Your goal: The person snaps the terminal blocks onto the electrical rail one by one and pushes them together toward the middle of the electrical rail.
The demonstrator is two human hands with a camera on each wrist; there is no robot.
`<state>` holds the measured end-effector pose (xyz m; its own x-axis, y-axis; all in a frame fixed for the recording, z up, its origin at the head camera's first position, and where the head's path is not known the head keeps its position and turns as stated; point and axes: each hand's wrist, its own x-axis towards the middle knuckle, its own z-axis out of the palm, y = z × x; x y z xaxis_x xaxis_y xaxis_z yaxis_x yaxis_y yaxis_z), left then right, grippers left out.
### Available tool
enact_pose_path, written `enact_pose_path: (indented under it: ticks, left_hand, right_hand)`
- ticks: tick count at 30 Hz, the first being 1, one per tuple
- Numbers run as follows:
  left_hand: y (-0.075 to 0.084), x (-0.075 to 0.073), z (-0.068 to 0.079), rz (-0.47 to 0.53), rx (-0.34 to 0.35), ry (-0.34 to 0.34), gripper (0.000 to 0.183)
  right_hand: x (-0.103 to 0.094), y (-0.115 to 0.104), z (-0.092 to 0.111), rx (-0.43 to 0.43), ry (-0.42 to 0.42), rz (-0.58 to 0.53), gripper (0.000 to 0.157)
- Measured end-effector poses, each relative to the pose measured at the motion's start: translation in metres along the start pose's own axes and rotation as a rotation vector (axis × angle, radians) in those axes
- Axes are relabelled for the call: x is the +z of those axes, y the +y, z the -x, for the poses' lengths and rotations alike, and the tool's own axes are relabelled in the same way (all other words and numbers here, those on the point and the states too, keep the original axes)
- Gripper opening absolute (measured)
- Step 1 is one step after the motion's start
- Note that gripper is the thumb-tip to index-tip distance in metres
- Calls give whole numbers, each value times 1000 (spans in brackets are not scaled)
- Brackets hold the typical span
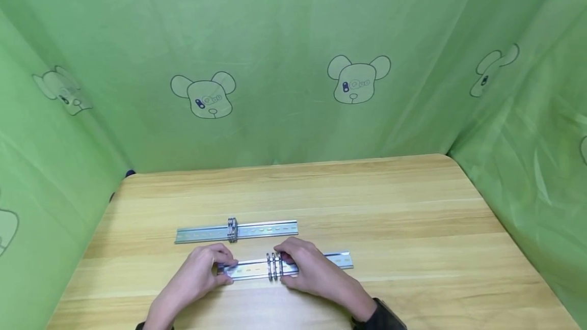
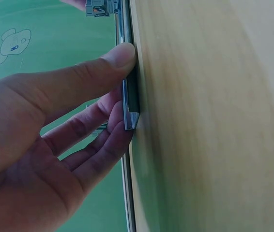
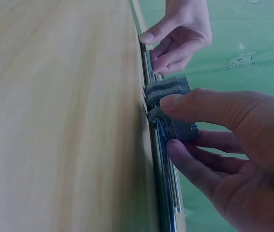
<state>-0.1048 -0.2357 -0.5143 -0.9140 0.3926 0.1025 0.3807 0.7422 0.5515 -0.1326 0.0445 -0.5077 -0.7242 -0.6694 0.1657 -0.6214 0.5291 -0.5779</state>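
A slotted metal DIN rail (image 1: 249,270) lies on the table in front of me. My left hand (image 1: 197,274) pinches it near its left end, thumb on the near edge and fingers on the far edge. Several grey terminal blocks (image 1: 271,267) stand upright across the middle of this rail. With thumb and fingers my right hand (image 1: 316,274) grips the rightmost terminal block (image 3: 175,128) by its ends. Beyond it, in the right wrist view, the other blocks (image 3: 166,87) stand a little apart, on the left-hand side.
Farther back, a second DIN rail (image 1: 266,230) lies roughly parallel, with a small cluster of terminal blocks (image 1: 232,229) near its middle. Green cloth walls (image 1: 284,131) enclose the back and sides of the wooden table (image 1: 412,208).
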Motion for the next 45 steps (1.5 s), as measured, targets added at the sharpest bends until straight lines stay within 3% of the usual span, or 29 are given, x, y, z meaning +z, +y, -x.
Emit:
enact_pose_path:
  ticks: [11, 20, 25, 40, 45]
  left_hand:
    - [-1, 0, 0, -5, 13, 5, 29]
    - [-3, -1, 1, -4, 4, 0, 28]
    - [-3, -1, 2, 7, 1, 3, 28]
    - [1, -2, -1, 2, 11, -5, 28]
    - [0, -1, 0, 6, 11, -14, 28]
  right_hand:
    - [9, -6, -7, 22, 3, 15, 61]
    - [17, -7, -12, 25, 8, -14, 59]
    - [19, -6, -13, 8, 23, -10, 51]
    - [-2, -5, -7, 39, 7, 53, 43]
    - [-5, -2, -4, 46, -17, 47, 51]
